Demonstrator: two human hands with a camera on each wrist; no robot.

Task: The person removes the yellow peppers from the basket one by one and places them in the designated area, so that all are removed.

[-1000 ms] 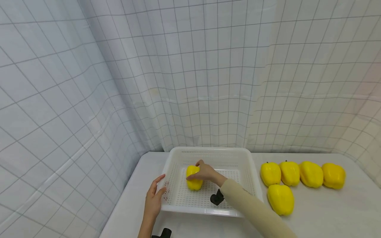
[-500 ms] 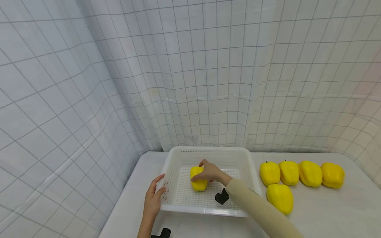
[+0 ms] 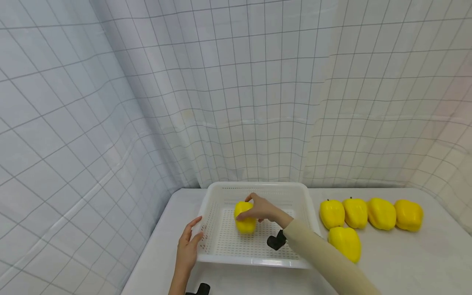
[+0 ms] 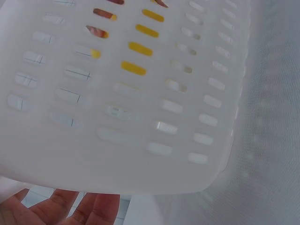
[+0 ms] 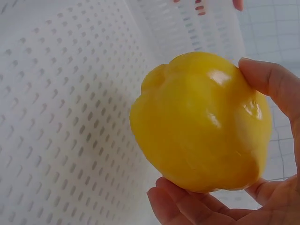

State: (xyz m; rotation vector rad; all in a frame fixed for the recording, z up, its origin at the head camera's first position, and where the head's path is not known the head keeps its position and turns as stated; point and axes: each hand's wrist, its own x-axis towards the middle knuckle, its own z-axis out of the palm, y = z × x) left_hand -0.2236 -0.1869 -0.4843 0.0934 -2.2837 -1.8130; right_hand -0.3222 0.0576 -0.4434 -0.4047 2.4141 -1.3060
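A checked white curtain [image 3: 236, 90] hangs behind both hands and closes the scene at the back and at the left hand's side. Under the hands lies a table with a white cover [image 3: 405, 262].

On the table, between the two hands, stands a white perforated plastic basket [image 3: 221, 241]. The left hand [image 3: 187, 250] rests against the basket's outer wall at the near corner on its own side; the fingers are straight and lie along the rim, and they are not curled round anything. In the left wrist view the basket wall [image 4: 140, 93] fills the picture and only the fingertips [image 4: 65, 213] show below it.

The right hand [image 3: 262, 209], in a beige sleeve [image 3: 324, 262], reaches over the basket. It grasps a yellow bell pepper [image 3: 245, 217], thumb on one side and fingers on the other. In the right wrist view the bell pepper [image 5: 201, 124] is held with the thumb at its upper side and the fingers [image 5: 197, 208] under it, above the perforated floor. The pepper is inside the basket, at the side nearer to the left hand; whether it touches the floor, I cannot tell.

Beyond the right forearm, outside the basket, five more yellow bell peppers [image 3: 368, 213] lie on the table: four in a row, and one [image 3: 344, 243] nearer to the person.

A small black device [image 3: 276, 241] sits on the right wrist.
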